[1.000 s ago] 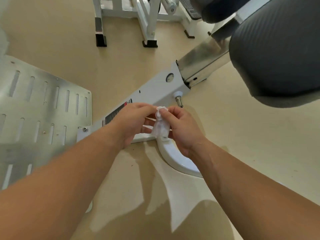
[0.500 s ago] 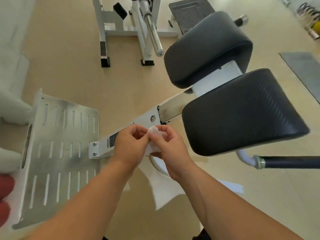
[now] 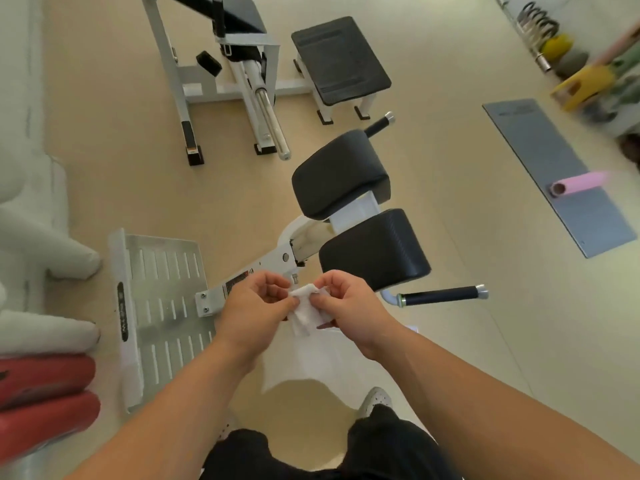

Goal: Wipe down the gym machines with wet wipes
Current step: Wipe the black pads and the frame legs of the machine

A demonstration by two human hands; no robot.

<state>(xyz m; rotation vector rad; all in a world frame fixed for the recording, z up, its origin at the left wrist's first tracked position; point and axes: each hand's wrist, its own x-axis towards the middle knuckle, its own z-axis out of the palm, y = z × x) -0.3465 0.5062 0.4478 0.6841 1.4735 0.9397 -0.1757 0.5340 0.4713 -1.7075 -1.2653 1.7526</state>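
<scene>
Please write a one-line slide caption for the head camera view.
Left hand and right hand pinch a crumpled wet wipe over a white-framed gym machine.

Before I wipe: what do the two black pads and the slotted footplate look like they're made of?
Near black pad and far black pad: likely vinyl or leatherette over foam, going by the matte, finely ribbed surface and rounded cushioned edges. Slotted footplate: bare metal, probably aluminium or steel, going by its dull silver-grey sheen and punched slots.
</scene>
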